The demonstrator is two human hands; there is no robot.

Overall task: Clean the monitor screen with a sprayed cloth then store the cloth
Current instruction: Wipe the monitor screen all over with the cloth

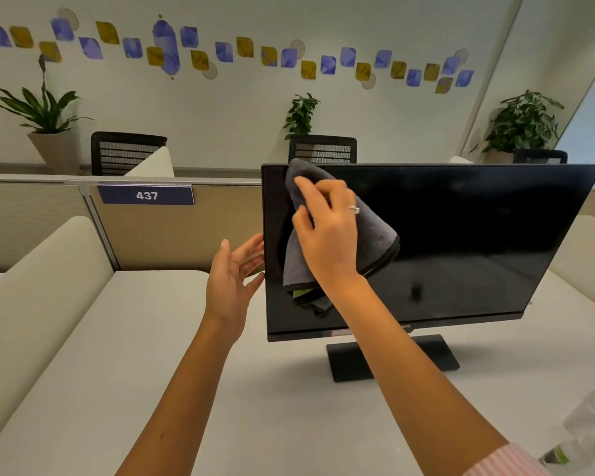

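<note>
You are working at the pale grey worktop (172, 355), where the wide black flat-panel monitor (461, 242) is standing on its rectangular base, its dark screen facing you and leaning slightly back, its long axis running left to right. You are in the wiping stage: the grey microfibre cloth with black edging (375, 240) is lying flat against the upper left part of the screen, draping downward so its long axis is running roughly top to bottom, with a green patch showing at its lower folds. Most of the screen to the right is looking untouched, so I judge the wiping as only just begun, and storing the cloth is yet to come. Your right hand (327, 231) is pressing the cloth to the glass, fingers loosely curled over it rather than clenched. Your left hand (232, 280) is open, holding nothing, its fingertips reaching the monitor's left edge as if steadying it. A clear plastic bottle (584, 431), blurred, is sitting at the lower right.
</note>
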